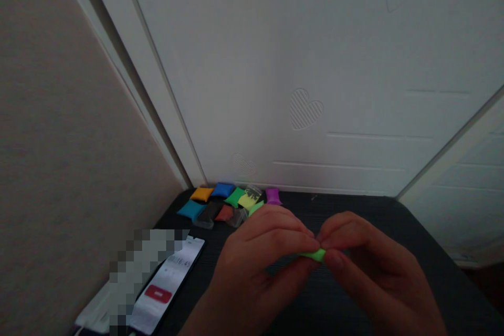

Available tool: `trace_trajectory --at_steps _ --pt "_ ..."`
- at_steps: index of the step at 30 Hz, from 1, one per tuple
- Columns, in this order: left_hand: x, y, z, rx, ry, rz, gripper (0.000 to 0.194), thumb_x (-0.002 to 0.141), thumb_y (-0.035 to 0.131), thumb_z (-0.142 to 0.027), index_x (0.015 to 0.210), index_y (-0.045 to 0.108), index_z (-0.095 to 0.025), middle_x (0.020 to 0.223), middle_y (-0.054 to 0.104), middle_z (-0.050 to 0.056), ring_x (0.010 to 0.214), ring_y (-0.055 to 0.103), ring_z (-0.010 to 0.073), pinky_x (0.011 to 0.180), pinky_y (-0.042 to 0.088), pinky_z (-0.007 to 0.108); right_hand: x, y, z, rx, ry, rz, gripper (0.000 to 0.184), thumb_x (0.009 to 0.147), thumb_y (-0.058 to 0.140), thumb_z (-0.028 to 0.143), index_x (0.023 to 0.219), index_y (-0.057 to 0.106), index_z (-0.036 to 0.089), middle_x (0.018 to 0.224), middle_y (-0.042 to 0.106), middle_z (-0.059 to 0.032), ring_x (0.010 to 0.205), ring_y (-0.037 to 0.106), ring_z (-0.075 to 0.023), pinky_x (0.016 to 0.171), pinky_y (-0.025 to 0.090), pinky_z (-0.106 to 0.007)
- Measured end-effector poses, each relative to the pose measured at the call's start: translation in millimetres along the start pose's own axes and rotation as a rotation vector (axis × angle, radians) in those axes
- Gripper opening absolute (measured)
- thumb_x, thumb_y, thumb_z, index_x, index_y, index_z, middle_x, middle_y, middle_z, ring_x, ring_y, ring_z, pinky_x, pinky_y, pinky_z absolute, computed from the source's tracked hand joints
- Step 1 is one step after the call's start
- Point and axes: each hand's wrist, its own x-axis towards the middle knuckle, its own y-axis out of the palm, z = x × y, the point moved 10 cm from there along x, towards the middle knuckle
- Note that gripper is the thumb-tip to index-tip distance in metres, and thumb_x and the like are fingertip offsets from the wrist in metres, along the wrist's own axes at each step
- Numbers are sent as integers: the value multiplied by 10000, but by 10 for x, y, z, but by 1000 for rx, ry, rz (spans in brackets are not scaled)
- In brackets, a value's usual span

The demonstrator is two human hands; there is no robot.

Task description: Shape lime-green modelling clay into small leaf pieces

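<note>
Both my hands meet over a dark table (413, 252) and pinch a small bright green piece of soft clay (315, 255) between their fingertips. My left hand (255, 268) has its thumb and fingers closed on the piece's left end. My right hand (374, 268) is closed on its right end. Most of the green piece is hidden by the fingers.
Several small packets of coloured clay lie at the table's far edge: orange (201, 194), blue (222, 189), teal (191, 210), green (235, 197), yellow (248, 200), purple (273, 196), red-brown (224, 213). A lit phone (165, 286) lies near left. White panelled doors stand behind.
</note>
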Motion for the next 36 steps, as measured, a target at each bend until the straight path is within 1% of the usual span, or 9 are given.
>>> trace_trajectory --at_steps 2,5,7,9,14,19,24,32,36 --pt "5 11 56 -62 -53 -11 230 681 619 -59 863 631 -200 821 639 34 817 584 163 758 477 295 -4 -1 -30 26 6 -1 79 797 519 160 783 557 227 761 570 17 725 556 -107 641 452 -199" --pt "-2 25 227 -170 -237 -50 154 686 633 -97 806 627 -193 769 633 23 764 595 161 705 488 283 4 -5 -71 48 -1 -14 62 805 516 218 837 567 232 783 564 8 744 549 -119 639 453 -209" --pt "-26 42 333 -221 -358 -81 105 694 635 -129 780 617 -187 751 624 23 743 598 162 673 493 275 11 -9 -95 23 2 -33 92 780 553 213 867 567 240 795 562 8 740 550 -125 636 455 -221" --pt "-40 51 371 -240 -406 -109 84 700 633 -144 771 610 -182 761 618 26 755 597 164 671 493 271 16 -29 -88 -21 -10 -72 121 766 566 170 862 568 244 791 561 11 731 548 -122 633 452 -223" --pt "-46 36 331 -173 -370 -147 119 695 636 -128 784 620 -206 736 620 -3 725 595 140 624 482 228 14 -62 24 -75 -100 -145 159 788 524 139 890 573 251 805 569 15 742 536 -109 629 449 -201" --pt "-76 0 366 -192 -393 -191 162 705 630 -112 807 623 -237 754 640 -25 702 618 130 636 484 229 37 -18 1 -107 -79 -98 221 762 564 132 940 557 262 843 575 22 773 547 -111 662 454 -209" --pt "-75 21 394 -227 -397 -172 226 711 619 -95 884 629 -240 827 654 -7 765 620 140 694 499 241 32 -15 29 -145 -108 -87 265 760 553 94 966 560 259 899 587 10 833 550 -117 699 461 -218" --pt "-133 81 534 -491 -387 -257 166 738 599 -132 869 640 -226 839 663 10 767 620 142 681 524 242 7 33 50 -205 -156 -40 365 759 555 90 1071 537 276 978 591 4 875 550 -122 726 466 -234" --pt "-143 111 557 -573 -405 -264 173 738 600 -116 860 647 -229 832 659 -7 764 611 110 681 500 187 12 31 15 -218 -138 -43 366 765 560 110 1087 535 281 988 590 -1 868 553 -126 705 469 -241"
